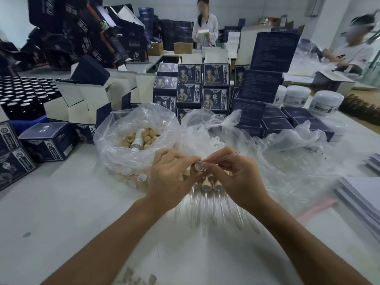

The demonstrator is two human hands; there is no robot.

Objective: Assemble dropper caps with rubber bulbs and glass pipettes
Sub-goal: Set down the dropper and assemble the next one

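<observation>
My left hand [170, 175] grips a tan dropper cap [197, 166] with its white-lined opening turned toward me. My right hand [234, 175] pinches a clear glass pipette [227, 156], one end at the cap's opening, the other pointing up and to the right. Below my hands lies a pile of assembled droppers [207, 194], tan caps on top and glass tubes fanning toward me. A clear bag of loose tan caps [137, 138] sits behind my left hand. A second clear bag of white rubber bulbs [207, 140] stands behind my hands.
Dark blue product boxes [203, 87] are stacked behind the bags and at the left. White jars [327, 102] stand at the right, a tray of dark bottles [24, 95] at the far left. Grey sheets [362, 196] lie at the right edge. Two people work in the background.
</observation>
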